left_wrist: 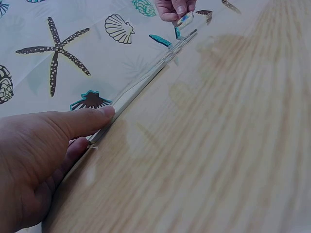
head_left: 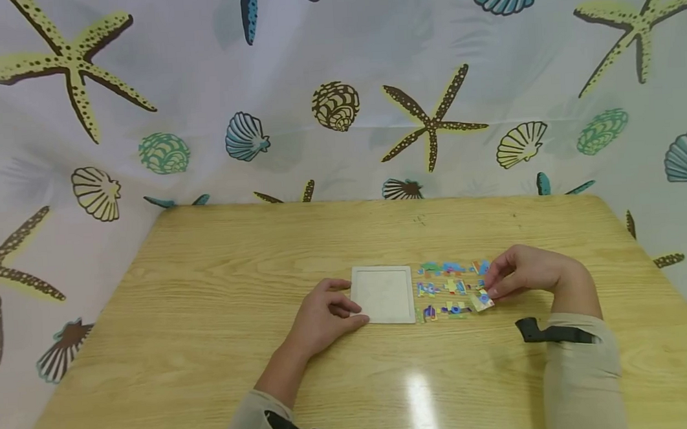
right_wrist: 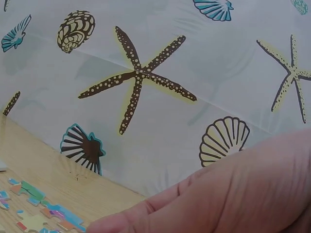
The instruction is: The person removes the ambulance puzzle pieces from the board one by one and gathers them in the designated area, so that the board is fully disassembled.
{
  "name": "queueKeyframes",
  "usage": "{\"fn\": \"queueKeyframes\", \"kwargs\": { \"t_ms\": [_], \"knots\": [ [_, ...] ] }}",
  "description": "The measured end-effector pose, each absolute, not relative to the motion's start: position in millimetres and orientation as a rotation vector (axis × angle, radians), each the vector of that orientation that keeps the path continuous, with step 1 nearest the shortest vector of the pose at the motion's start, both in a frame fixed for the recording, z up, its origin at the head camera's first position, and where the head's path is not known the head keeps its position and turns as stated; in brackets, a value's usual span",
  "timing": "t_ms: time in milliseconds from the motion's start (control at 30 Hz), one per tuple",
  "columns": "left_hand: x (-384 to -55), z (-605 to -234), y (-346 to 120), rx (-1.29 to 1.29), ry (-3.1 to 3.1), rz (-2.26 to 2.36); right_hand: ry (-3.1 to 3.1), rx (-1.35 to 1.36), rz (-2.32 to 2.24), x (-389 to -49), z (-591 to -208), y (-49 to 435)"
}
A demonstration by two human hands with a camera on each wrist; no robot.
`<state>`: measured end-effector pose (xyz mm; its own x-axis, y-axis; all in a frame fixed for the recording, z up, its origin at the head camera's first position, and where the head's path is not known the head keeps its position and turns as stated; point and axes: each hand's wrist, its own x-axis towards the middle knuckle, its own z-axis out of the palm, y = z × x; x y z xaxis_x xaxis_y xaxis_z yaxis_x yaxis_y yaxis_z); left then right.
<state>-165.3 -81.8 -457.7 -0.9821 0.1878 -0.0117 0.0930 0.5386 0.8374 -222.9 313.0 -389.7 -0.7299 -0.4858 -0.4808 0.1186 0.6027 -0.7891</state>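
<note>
A square white puzzle tray with a raised rim lies flat on the table. My left hand holds it at the near left corner, the thumb on its edge and the fingers along the left side. To the tray's right, several colourful jigsaw pieces lie loosely in rows. My right hand pinches a jigsaw piece, pale with a blue spot, tilted over the right end of the rows. In the right wrist view the right hand hides its own fingertips and that piece.
A light wooden table carries everything. Behind and beside it hangs a white cloth printed with starfish and shells. Black straps with mounts sit on both sleeved forearms.
</note>
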Motion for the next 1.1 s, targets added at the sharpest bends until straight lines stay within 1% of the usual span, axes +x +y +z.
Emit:
{"fn": "queueKeyframes", "kwargs": {
  "t_ms": [167,467,633,767,933,1100],
  "knots": [
    [-166.5,-459.1,-84.9,0.25,2.679,1.434,2.14,-0.264,-1.059,-224.2,-391.9,312.3],
    [-165.4,-458.3,-87.9,0.228,2.664,1.491,2.19,-0.128,-0.927,-226.1,-386.2,302.1],
    [-162.1,-462.4,-86.1,0.222,2.634,1.502,2.177,-0.128,-0.905,-221.2,-386.8,306.9],
    [-163.3,-466.0,-87.3,0.2,2.628,1.518,2.173,-0.227,-1.046,-226.5,-391.6,308.8],
    [-174.1,-464.6,-87.2,0.124,2.544,1.64,2.282,-0.371,-1.385,-235.7,-387.1,296.0],
    [-177.5,-455.4,-85.2,0.098,2.521,1.679,2.388,-0.316,-1.633,-228.3,-378.2,270.9]
  ]
}}
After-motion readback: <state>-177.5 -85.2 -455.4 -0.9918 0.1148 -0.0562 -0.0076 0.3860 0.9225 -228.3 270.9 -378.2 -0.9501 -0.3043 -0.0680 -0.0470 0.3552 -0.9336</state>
